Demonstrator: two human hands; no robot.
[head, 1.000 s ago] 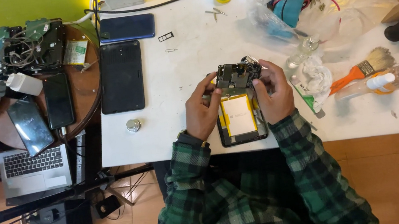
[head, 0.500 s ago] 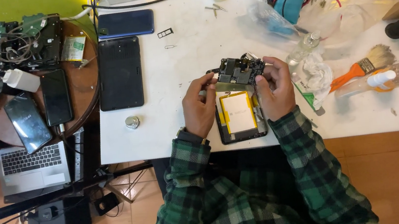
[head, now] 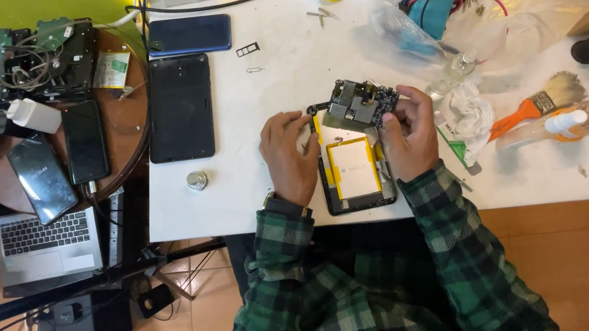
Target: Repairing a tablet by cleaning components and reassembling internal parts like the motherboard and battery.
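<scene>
Fingers of the right hand pinch the edge of a dark circuit board, lifted and tilted above the top of an opened phone at frame centre. The left hand rests against the phone's left edge, fingers curled loosely and gripping nothing, seemingly steadying the case so the board can swing clear. Inside the phone, a yellow-edged white battery lies exposed, the case flat on the white bench just in front of the person's green plaid sleeves.

Right of the hands sit crumpled tissue, an orange-handled paintbrush and a clear spray bottle, close enough to crowd the right elbow. A clear plastic bag of tools fills the upper right. To the left lie a dark tablet, a blue phone above it, and a small metal cap. At far left, a round wooden table holds hard drives and two more phones, with a laptop below.
</scene>
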